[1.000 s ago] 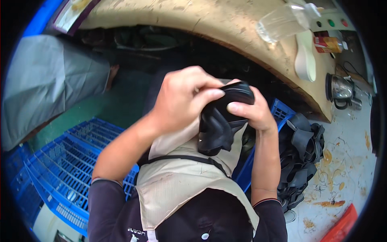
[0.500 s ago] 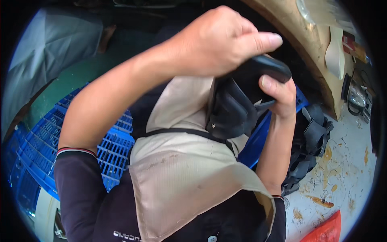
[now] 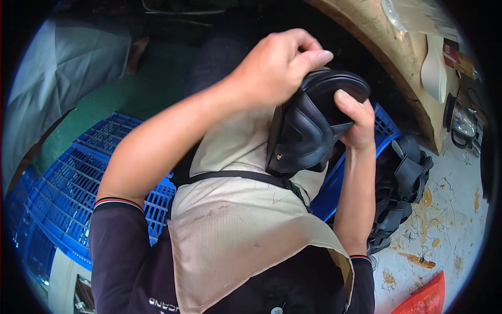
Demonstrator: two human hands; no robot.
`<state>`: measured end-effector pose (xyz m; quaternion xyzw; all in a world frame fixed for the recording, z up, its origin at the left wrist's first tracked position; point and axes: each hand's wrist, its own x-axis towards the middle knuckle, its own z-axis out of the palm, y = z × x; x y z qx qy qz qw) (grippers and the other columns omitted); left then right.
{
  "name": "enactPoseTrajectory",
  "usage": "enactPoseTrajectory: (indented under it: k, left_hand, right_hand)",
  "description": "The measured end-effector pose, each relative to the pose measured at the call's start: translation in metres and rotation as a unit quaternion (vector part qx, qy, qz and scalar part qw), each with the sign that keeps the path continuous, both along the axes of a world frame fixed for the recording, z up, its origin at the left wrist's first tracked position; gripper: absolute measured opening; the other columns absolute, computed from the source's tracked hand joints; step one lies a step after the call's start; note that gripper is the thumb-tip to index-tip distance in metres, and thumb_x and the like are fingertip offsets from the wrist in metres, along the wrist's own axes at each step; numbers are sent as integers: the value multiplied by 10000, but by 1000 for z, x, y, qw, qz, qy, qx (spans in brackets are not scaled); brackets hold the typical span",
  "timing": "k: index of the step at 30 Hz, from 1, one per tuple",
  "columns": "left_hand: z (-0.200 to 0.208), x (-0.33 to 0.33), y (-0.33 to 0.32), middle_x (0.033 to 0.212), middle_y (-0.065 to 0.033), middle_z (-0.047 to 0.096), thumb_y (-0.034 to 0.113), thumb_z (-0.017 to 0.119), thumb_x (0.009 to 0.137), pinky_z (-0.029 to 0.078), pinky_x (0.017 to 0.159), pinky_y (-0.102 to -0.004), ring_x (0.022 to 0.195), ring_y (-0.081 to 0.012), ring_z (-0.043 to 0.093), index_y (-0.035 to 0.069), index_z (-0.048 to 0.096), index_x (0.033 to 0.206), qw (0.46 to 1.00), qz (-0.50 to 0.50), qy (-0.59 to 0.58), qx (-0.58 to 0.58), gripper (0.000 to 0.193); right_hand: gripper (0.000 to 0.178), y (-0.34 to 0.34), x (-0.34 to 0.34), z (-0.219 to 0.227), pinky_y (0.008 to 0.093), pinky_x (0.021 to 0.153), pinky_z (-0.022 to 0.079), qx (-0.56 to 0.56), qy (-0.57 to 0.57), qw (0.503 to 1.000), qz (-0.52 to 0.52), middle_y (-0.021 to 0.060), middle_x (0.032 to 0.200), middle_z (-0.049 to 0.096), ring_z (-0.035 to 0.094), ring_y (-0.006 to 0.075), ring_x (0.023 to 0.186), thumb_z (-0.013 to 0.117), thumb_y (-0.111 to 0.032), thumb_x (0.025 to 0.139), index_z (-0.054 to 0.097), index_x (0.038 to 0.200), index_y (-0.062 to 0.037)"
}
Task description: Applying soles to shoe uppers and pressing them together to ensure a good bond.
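Note:
A black sandal with wide, stitched straps and a small metal stud stands over my lap, its rounded sole end upward. My right hand grips it from the right side, thumb pressed on the inner sole near that rounded end. On the opposite side, my left hand is closed in a pinch beside the sole's edge. Whatever its fingers hold, if anything, is too small or hidden to make out. Beneath the sandal lies my beige apron, tied with a black strap.
Blue plastic crates stand at my left. A blue bin is beside my right forearm, next to a pile of black sandal uppers. A stained white worktop with a red bag lies at the right. Grey cloth hangs far left.
My left hand has come down and leftward, still pinched near the sole. The sandal has shifted slightly, with more of its straps and inner sole showing. My right hand keeps its hold.

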<state>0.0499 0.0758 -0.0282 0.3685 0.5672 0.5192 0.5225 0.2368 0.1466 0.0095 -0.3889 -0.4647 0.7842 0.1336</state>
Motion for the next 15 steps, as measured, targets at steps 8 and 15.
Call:
enactPoseTrajectory:
  k: [8, 15]
  left_hand:
    - [3, 26, -2, 796, -46, 685, 253, 594, 1035, 485, 632, -237, 690, -92, 582, -41, 720, 968, 991, 41, -130, 3, 327]
    - [-5, 17, -15, 806, -40, 678, 268, 577, 1048, 470, 632, -232, 688, -92, 565, -38, 720, 950, 998, 15, -58, -32, 352]
  right_hand:
    - [354, -2, 18, 2, 313, 765, 595, 9, -16, 999, -41, 173, 1019, 743, 729, 242, 832, 630, -176, 890, 669, 1160, 50]
    - [349, -2, 31, -7, 326, 762, 604, -22, 18, 997, -70, 178, 1043, 749, 742, 252, 854, 623, -193, 920, 669, 1177, 38]
